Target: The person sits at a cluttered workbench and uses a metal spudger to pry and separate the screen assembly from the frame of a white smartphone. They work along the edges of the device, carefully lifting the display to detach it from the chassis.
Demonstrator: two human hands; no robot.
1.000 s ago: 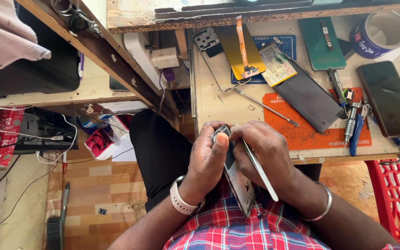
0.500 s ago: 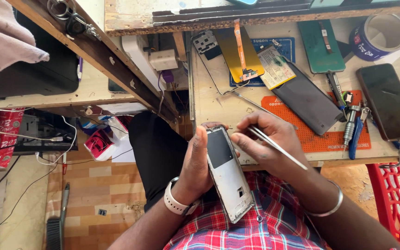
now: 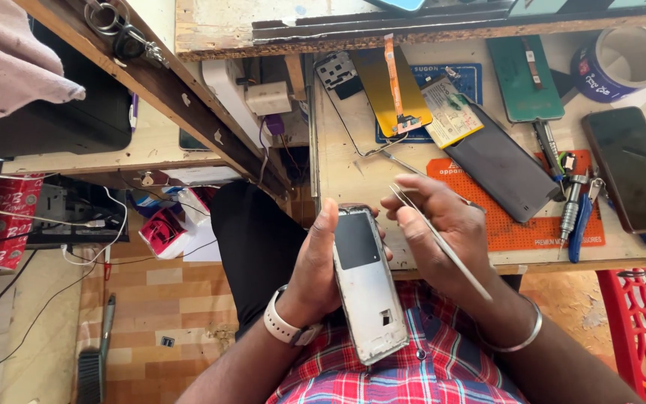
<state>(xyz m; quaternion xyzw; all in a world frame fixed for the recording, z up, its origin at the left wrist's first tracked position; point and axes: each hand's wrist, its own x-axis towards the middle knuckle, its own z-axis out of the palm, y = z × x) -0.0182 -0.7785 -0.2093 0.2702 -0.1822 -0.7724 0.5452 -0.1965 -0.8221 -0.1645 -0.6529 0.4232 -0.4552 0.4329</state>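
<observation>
- Head view, left hand [image 3: 315, 273]: fingers wrapped around the long left side of an opened phone frame [image 3: 366, 288], thumb laid along its upper edge. A pale wristwatch [image 3: 284, 327] sits on this wrist.
- Head view, phone frame: held above the lap, just off the near edge of the surface [image 3: 353, 161], tilted with its top toward the surface. Inner side faces up; a dark rectangular panel fills the upper part, bare grey metal the lower part.
- Head view, right hand [image 3: 443, 228]: fingers pressed together, pinching metal tweezers [image 3: 443, 245] that run diagonally across the palm, tips pointing up and left. The fingertips lie just beside the frame's upper right edge. A metal bangle [image 3: 521, 337] circles the wrist.
- Head view, surface: an orange work mat [image 3: 540, 224] lies at the near edge, a dark phone back cover [image 3: 504, 170] partly over it. A screwdriver [image 3: 570, 209] and a blue-handled tool [image 3: 582, 232] rest on the mat's right part.
- Head view, right edge of the surface: a black phone [image 3: 632, 168], screen up. A roll of tape [image 3: 622, 61] stands at the far right corner.
- Head view, far side: a yellow-backed display panel [image 3: 392, 93] with an orange ribbon cable, beside a green cover [image 3: 525, 78].
</observation>
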